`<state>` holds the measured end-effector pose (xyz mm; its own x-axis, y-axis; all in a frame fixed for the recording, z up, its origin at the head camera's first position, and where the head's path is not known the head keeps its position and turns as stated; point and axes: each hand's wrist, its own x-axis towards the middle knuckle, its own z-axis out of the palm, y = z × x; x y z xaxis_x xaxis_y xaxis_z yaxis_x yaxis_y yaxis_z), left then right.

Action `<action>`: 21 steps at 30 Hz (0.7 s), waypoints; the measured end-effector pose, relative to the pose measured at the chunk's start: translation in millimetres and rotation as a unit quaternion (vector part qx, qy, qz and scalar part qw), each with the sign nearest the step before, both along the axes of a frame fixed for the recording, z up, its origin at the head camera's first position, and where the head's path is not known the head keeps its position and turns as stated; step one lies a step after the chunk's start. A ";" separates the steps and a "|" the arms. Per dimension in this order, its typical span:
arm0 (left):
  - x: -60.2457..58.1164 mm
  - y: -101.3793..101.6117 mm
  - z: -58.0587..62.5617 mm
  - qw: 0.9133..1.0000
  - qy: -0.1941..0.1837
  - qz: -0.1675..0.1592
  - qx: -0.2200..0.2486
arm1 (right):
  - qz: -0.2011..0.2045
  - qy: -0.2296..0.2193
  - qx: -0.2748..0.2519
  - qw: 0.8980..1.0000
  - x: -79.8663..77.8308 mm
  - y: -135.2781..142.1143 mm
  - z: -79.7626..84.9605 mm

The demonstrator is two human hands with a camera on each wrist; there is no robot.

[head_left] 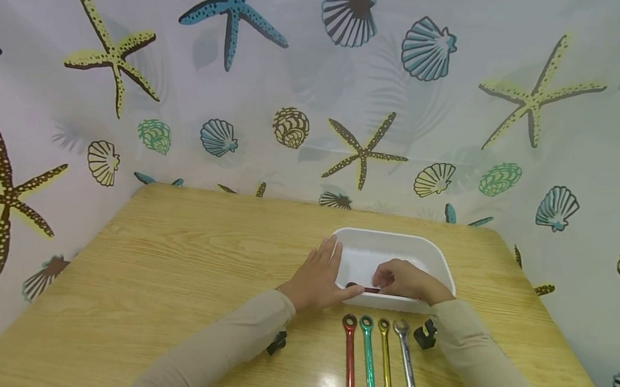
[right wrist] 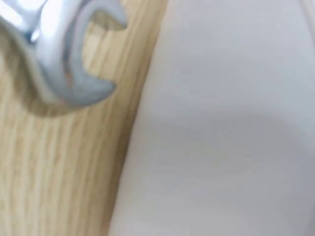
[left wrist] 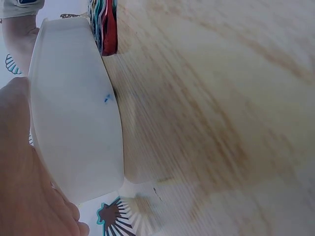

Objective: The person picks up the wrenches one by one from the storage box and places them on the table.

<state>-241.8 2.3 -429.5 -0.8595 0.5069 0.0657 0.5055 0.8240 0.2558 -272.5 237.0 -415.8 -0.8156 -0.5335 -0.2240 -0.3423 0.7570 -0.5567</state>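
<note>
- We see the red tool (head_left: 371,289) in the tray (head_left: 383,248), at 6 o'clock, long axis 9-to-3.
- Toward 3 o'clock, the right grip (head_left: 404,279) curls over it; whether clamped, we cannot tell.
- The left grip (head_left: 317,277), fingers extended, rests at the tray's 9 o'clock end.

Soft glare on tabletop (head_left: 207,252); silver wrench (right wrist: 54,54) blurred, right wrist view.

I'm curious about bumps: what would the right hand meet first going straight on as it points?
Probably the left end of the white tray, though depth is unclear: the right hand might touch the left hand first.
</note>
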 end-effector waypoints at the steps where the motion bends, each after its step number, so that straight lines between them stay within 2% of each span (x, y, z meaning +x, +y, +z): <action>1: -0.2 0.1 0.0 1.000 0.000 0.000 0.000 | -0.004 0.001 -0.001 1.000 0.1 0.2 -0.3; 5: -0.8 0.2 -0.2 1.000 -0.003 0.003 0.001 | -0.013 0.008 0.006 1.000 0.3 1.2 -2.4; 12: 0.3 -0.3 -0.5 1.000 -0.002 0.001 -0.002 | -0.026 0.077 0.014 0.997 -3.7 3.6 -11.5; 21: 0.5 -0.6 -1.3 1.000 0.001 0.001 -0.005 | -0.028 0.082 0.004 0.996 -7.4 5.3 -19.3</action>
